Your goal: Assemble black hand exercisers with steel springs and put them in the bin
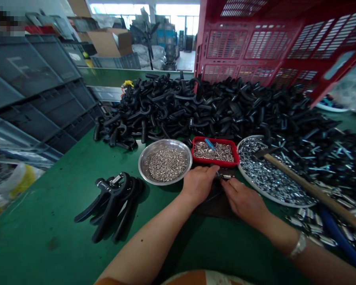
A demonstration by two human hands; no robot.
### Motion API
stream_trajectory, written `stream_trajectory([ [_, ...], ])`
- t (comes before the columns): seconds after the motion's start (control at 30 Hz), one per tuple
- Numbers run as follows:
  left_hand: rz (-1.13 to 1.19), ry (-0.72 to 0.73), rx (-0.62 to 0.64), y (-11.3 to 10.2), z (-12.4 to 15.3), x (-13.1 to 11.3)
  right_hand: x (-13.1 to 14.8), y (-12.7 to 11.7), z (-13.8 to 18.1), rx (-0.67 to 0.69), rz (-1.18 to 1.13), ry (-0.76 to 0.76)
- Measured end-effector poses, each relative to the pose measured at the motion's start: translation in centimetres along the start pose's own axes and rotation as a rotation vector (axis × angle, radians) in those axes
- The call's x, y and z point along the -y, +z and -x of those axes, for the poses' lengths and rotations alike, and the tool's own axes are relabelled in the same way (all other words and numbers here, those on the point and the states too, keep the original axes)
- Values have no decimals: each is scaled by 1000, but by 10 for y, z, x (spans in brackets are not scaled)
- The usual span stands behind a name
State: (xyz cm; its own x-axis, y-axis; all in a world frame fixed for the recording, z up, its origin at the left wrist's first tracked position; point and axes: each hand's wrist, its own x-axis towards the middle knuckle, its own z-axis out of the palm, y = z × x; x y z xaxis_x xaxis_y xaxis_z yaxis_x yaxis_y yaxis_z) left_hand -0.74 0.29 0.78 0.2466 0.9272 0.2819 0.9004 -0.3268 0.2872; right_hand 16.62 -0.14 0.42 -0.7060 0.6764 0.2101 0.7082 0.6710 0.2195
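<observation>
My left hand (198, 184) and my right hand (243, 202) meet over a dark pad (213, 204) on the green table, just in front of a red tray (216, 152) of small metal springs. Both hands have their fingers curled round a black hand-grip part (224, 174) with a spring showing between them. A round steel bowl (165, 161) of small metal rings sits left of the tray. Finished black hand grippers (112, 202) lie in a small heap at the left.
A big pile of black plastic handles (213, 107) fills the back of the table. A wide plate of metal pieces (267, 174) and a wooden-handled hammer (311, 188) lie at the right. A red crate (273, 43) stands behind; grey crates (32, 87) line the left.
</observation>
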Motion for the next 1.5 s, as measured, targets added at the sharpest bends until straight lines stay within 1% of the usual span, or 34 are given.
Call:
stream_trajectory([
  [0.1,-35,56,20,7,-5,-5,1,1,8,9,-66,32],
  [0.23,-107,124,82,11,-10,-6,3,7,16,26,-169,97],
  [0.4,-149,204,125,8,-12,-5,2,15,20,25,-240,110],
  [0.57,-217,248,117,5,-14,-11,1,13,19,39,-261,122],
  [0.63,-266,299,136,3,-15,-14,0,11,19,47,-268,124],
  [0.7,-300,380,175,0,-16,-15,-1,11,20,54,-283,130],
  [0.77,-320,430,214,-2,-16,-15,-1,11,21,53,-300,135],
  [0.9,-341,396,255,-4,-14,-11,2,11,20,39,-325,133],
  [0.97,-323,389,280,-4,-13,-7,-1,7,19,32,-317,107],
  [1.03,-267,379,295,-3,-11,-2,-14,-2,22,-13,-269,111],
  [1.07,-217,364,292,-2,-10,1,-26,-7,26,-47,-217,155],
  [1.1,-153,342,279,-1,-9,4,-41,-13,33,-76,-146,223],
  [1.13,-82,315,254,1,-8,6,-58,-18,42,-97,-55,335],
  [1.17,-9,292,221,2,-7,8,-77,-21,53,-73,49,421],
  [1.23,113,283,157,4,-6,10,-113,-24,78,5,195,538],
  [1.3,178,316,131,4,-6,10,-140,-21,102,74,200,555],
  [1.37,190,359,154,1,-6,8,-157,-15,117,87,139,545],
  [1.43,146,375,190,-4,-6,5,-167,-11,122,65,26,535],
  [1.5,64,373,218,-10,-4,1,-175,-12,120,79,-139,562],
])
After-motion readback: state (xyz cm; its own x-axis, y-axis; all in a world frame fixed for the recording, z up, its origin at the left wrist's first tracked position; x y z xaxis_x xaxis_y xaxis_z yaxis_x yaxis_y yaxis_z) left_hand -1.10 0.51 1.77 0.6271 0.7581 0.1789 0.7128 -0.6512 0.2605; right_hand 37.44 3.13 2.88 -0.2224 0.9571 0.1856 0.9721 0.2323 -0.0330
